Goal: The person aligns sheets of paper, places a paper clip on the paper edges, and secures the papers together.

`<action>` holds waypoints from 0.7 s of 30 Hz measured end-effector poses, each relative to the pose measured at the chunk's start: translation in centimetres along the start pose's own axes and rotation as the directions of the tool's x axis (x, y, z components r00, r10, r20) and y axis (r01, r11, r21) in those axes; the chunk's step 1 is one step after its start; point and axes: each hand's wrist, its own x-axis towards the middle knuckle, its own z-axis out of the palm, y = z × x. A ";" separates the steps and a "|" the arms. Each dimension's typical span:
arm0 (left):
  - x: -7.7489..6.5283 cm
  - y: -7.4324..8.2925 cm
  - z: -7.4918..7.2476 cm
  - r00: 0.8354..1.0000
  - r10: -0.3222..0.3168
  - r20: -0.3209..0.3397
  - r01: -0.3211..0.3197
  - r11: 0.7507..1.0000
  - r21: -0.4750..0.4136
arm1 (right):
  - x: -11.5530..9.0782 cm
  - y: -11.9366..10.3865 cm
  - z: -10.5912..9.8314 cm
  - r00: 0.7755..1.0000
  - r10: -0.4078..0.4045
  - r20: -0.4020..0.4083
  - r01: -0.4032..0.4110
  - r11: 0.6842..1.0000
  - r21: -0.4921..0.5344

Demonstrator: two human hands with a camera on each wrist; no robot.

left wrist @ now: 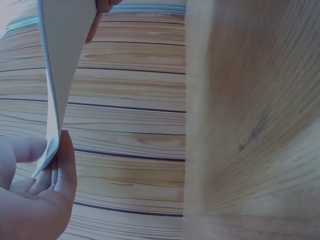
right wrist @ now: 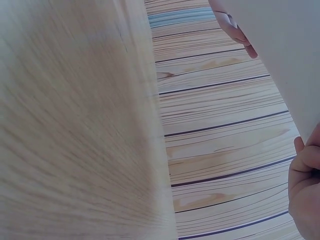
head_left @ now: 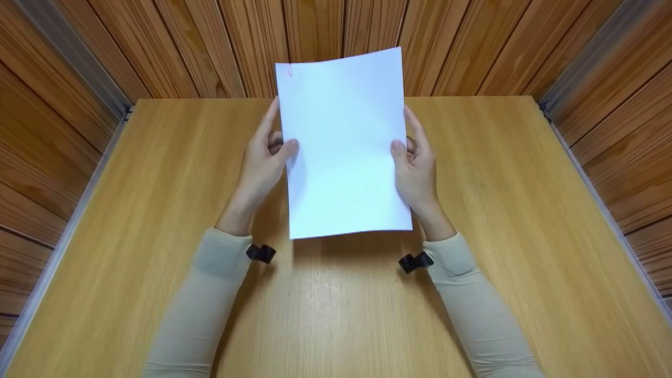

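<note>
A stack of white paper [head_left: 344, 147] is held up above the table, its blank front sheet facing the head camera. A pink paper clip [head_left: 290, 70] sits at its top left corner. My left hand [head_left: 268, 163] grips the left edge, thumb in front and fingers behind. On the opposite edge my right hand [head_left: 417, 168] pinches the sheets in the same way. The left wrist view shows the paper [left wrist: 62, 55] edge-on, slightly bent between thumb and fingers. In the right wrist view the paper's [right wrist: 280, 50] back appears, with part of the right hand [right wrist: 307, 185] at its edge.
The wooden table [head_left: 336, 325] lies beneath both forearms. Wood-plank walls [head_left: 315, 26] stand at the back and on both sides, with grey metal edging [head_left: 63, 241] along the table's sides. A small black camera [head_left: 261, 253] is strapped at each wrist.
</note>
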 end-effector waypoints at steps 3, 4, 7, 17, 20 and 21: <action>-0.2 -0.2 0.1 1.000 -0.002 0.000 0.002 1.000 -0.002 | 0.0 0.0 0.0 1.000 0.000 0.001 0.000 1.000 -0.006; -0.3 -0.2 0.1 1.000 -0.001 0.002 0.001 1.000 -0.003 | 0.0 -0.1 0.1 1.000 0.002 -0.001 -0.002 1.000 -0.004; -0.5 -0.3 0.1 1.000 0.004 0.006 -0.004 1.000 0.000 | -0.1 0.0 0.0 1.000 0.011 -0.002 -0.011 1.000 -0.010; -0.9 -0.5 0.1 1.000 0.010 0.015 -0.010 1.000 0.006 | -0.2 0.2 -0.1 0.999 0.033 -0.006 -0.033 0.999 -0.008; -1.0 -0.7 0.2 1.000 0.007 0.018 -0.007 1.000 -0.001 | -0.2 0.2 -0.1 1.000 0.030 -0.007 -0.030 1.000 -0.009; -1.1 -0.7 0.2 1.000 0.007 0.017 -0.007 1.000 -0.003 | -0.2 0.2 -0.1 1.000 0.029 -0.008 -0.029 1.000 -0.009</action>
